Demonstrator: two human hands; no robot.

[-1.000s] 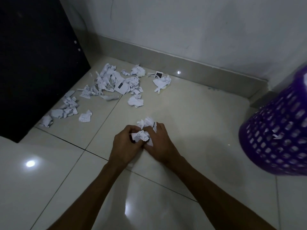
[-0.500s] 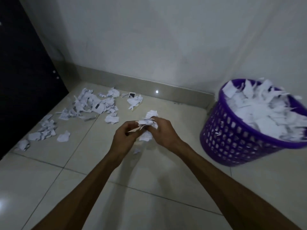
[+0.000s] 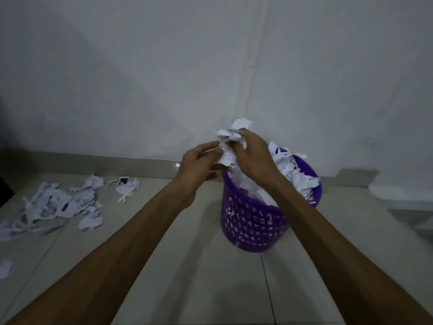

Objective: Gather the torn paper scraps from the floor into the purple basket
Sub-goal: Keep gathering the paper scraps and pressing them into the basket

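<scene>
A purple lattice basket (image 3: 253, 224) stands on the tiled floor near the wall, heaped with white torn paper. Both hands hold one bunch of white paper scraps (image 3: 230, 141) just above the basket's left rim. My left hand (image 3: 199, 167) grips the bunch from the left, fingers curled. My right hand (image 3: 253, 156) grips it from the right and above. A loose pile of torn scraps (image 3: 58, 205) lies on the floor at the left.
A grey wall with a low skirting runs behind the basket. A small dark-and-white card (image 3: 123, 180) lies among the scraps near the skirting. One stray scrap (image 3: 5, 268) sits at the left edge. A raised step (image 3: 398, 195) is at the right.
Both hands lifted the bunch of scraps off the floor and carried it right and up, over the basket. The view turned right, so the floor pile now sits at the far left.
</scene>
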